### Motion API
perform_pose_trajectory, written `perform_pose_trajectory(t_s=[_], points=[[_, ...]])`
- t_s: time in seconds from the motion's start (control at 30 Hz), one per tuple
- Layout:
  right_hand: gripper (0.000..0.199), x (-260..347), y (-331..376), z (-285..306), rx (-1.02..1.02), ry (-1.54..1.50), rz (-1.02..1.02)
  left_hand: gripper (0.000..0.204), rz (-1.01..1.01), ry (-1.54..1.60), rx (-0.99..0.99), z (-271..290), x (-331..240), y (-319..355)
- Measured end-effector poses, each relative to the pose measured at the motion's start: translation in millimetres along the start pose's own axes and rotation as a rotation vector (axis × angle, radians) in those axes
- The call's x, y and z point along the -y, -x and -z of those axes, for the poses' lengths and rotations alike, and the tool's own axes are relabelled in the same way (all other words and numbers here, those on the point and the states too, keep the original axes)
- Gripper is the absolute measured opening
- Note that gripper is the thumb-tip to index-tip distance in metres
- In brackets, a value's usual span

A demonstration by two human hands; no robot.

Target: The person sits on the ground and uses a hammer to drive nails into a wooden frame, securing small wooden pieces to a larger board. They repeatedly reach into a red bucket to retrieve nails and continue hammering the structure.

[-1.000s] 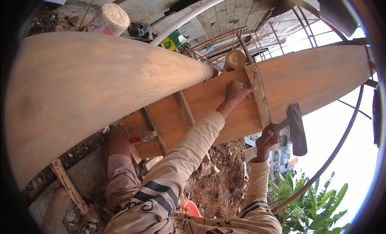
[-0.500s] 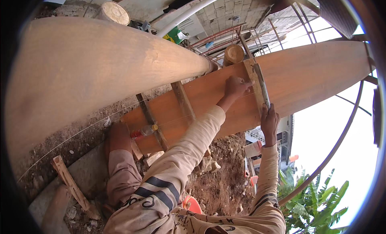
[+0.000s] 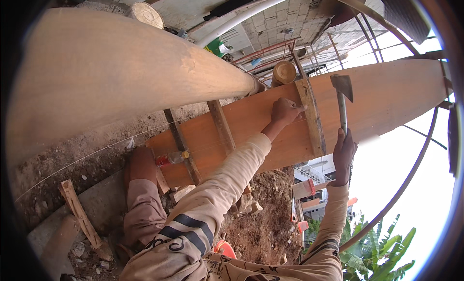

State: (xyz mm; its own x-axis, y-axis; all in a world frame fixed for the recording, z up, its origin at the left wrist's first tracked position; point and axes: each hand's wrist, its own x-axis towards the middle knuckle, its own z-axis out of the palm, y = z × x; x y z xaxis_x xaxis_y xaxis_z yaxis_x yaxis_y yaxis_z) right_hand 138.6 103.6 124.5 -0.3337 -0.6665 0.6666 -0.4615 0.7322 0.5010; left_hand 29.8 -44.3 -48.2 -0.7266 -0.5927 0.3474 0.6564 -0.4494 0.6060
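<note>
The fingers of the left hand [image 3: 286,112] are curled together, the thumb side pointing at a pale, rough-edged wooden batten [image 3: 312,121]; whether they pinch something small, I cannot tell. The fingers of the right hand [image 3: 344,153] are wrapped around the grey handle of a hatchet-like tool with a dark, wedge-shaped metal head [image 3: 342,107], raised over the right part of a long, orange-brown wooden board [image 3: 275,136]. The batten lies crosswise on this board, whose smooth, faintly streaked surface narrows toward its right end. Two darker wooden strips [image 3: 221,128] cross the board's left part, and a clear plastic bottle with a red label and yellow cap [image 3: 172,158] lies at its left end. Just beyond the board's upper edge shows a round, tan wooden cylinder [image 3: 284,73]; a huge, smooth, pale-tan rounded form [image 3: 121,73] fills the space to its upper left. Farther above the board are a white curved pipe [image 3: 251,15] and a grey block wall [image 3: 282,17]. Below the board spread reddish-brown, stony soil [image 3: 263,218] and a red plastic container [image 3: 224,249], with broad-leaved green plants [image 3: 382,252] to its lower right.
</note>
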Motion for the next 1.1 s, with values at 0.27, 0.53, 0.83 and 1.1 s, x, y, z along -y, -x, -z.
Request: perform_pose_trajectory(t_s=[0.27, 0.53, 0.83, 1.1], points=[[0.048, -24.9, 33.2, -23.9, -0.122, -0.103, 0.242, 0.048, 0.039, 0.086, 0.038, -5.0, -11.3, 0.1], [0.071, -1.1, 26.5, 3.6, -0.404, -0.614, 0.081, 0.047, 0.048, 0.021, 0.035, 2.4, -9.6, 3.8], [0.043, 32.0, 20.0, 4.4, 0.070, -0.023, 0.013, 0.050, 0.031, -0.007, -0.014, 6.6, -1.0, 4.7], [0.044, -44.6, 12.7, -34.8, 0.143, 0.142, 0.137, 0.052, -0.033, 0.040, 0.001, -9.2, -6.1, 6.7]])
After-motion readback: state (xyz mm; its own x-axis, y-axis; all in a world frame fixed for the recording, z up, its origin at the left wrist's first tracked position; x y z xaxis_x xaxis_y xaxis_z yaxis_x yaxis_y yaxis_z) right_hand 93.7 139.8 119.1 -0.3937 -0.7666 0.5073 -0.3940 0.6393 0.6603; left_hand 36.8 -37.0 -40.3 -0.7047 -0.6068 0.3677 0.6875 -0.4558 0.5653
